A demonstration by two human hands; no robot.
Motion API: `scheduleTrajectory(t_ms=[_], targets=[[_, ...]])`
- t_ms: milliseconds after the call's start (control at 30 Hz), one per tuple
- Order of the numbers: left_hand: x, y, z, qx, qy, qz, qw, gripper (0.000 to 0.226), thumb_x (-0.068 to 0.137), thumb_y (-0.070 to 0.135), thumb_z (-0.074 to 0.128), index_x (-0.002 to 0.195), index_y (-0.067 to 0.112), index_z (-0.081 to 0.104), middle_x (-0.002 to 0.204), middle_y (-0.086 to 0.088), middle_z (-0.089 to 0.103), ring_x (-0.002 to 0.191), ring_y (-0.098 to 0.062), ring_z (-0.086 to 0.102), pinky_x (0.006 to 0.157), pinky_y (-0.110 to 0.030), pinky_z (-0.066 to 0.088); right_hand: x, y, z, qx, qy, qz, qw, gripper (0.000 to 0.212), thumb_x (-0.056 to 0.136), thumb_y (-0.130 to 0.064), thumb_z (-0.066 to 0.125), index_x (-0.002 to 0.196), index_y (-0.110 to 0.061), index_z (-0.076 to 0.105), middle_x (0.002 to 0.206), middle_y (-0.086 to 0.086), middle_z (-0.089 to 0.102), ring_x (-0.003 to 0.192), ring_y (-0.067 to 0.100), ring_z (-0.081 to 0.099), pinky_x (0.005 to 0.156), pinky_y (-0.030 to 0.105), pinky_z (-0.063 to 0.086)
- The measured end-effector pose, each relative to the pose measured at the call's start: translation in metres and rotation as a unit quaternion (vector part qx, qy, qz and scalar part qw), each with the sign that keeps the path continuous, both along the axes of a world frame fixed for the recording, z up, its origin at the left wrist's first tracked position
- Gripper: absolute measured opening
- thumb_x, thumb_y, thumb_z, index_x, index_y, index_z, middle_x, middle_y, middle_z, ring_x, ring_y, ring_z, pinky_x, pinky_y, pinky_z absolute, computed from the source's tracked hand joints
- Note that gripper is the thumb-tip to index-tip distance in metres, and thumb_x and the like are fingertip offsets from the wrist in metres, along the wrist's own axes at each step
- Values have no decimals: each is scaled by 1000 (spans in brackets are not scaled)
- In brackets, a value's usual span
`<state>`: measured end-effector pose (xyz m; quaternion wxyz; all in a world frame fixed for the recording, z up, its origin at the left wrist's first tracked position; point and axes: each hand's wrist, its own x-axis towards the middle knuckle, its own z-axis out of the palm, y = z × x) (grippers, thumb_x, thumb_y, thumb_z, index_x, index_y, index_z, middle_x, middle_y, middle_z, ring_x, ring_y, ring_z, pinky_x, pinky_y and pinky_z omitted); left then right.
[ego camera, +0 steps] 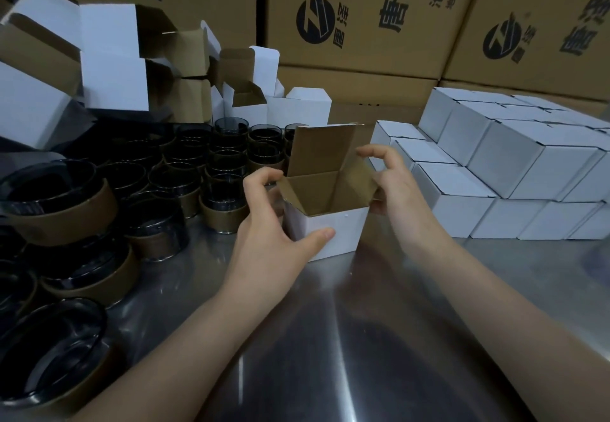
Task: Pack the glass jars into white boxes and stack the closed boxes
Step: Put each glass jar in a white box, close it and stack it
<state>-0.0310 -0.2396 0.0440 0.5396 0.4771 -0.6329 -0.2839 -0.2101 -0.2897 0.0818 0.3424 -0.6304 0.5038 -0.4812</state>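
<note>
Box [333, 233] stands mid-surface, looks empty (flaps splayed for loading). Left hand [264, 223] clamps fingers on its left wall to steady it; right hand [396, 184] pinches the right flap. Jars [185, 170] wait at the left edge.

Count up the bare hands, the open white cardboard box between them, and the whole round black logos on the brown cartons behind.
Bare hands: 2, left hand and right hand
Open white cardboard box: 1
Whole round black logos: 2
Total: 5
</note>
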Motion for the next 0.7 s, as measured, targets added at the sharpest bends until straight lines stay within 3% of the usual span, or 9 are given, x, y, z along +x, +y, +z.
scheduleTrajectory(t_ms=[67, 233, 333, 433, 533, 633, 700], targets=[[0, -1, 0, 1, 6, -2, 1000, 75, 72, 22, 83, 108, 51, 25, 113, 19, 65, 97, 8, 62, 76, -6, 47, 1, -4, 1, 33, -47, -5, 998, 48, 76, -12, 31, 101, -42, 59, 60, -13, 61, 58, 5, 60, 59, 25, 50], [0, -2, -2, 4, 12, -8, 1000, 70, 75, 20, 81, 107, 48, 25, 115, 19, 61, 98, 12, 59, 77, -6, 46, 0, -3, 5, 95, -131, -18, 987, 43, 71, -11, 34, 101, -26, 62, 61, -9, 66, 58, 8, 65, 64, 34, 55], [-1, -2, -3, 4, 4, -9, 1000, 72, 76, 20, 81, 106, 51, 24, 118, 18, 62, 103, 8, 60, 87, -17, 49, 3, 5, 8, 72, -82, -71, 991, 37, 84, -13, 35, 101, -31, 62, 87, -4, 71, 80, 13, 69, 80, 45, 58], [-3, -3, -5, -2, -5, -7, 1000, 74, 76, 22, 80, 113, 49, 22, 121, 17, 60, 108, 4, 59, 89, -18, 48, 12, 18, 12, -70, 45, -169, 982, 35, 81, -25, 37, 107, -32, 59, 105, -10, 63, 97, 7, 60, 89, 38, 53], [-4, -3, -5, -12, -21, -10, 1000, 76, 77, 25, 79, 114, 53, 19, 121, 22, 56, 110, 9, 54, 82, -4, 43, 25, 32, 21, -261, 130, -225, 930, 29, 83, -20, 41, 104, -16, 62, 98, -5, 56, 82, 5, 51, 70, 25, 45], [-4, -2, -5, -16, -31, -25, 999, 76, 79, 26, 78, 116, 56, 19, 126, 16, 55, 117, 2, 54, 93, -17, 46, 43, 44, 36, -380, 162, -177, 893, 20, 82, -9, 47, 89, -4, 65, 86, 4, 58, 74, 7, 47, 65, 17, 35], [-6, -2, -4, -17, -48, -41, 998, 71, 80, 34, 73, 126, 47, 21, 125, 15, 54, 117, 1, 53, 93, -15, 45, 61, 49, 45, -415, 193, -99, 883, 16, 80, -1, 53, 85, -1, 67, 83, 7, 61, 76, 14, 52, 68, 20, 38]])
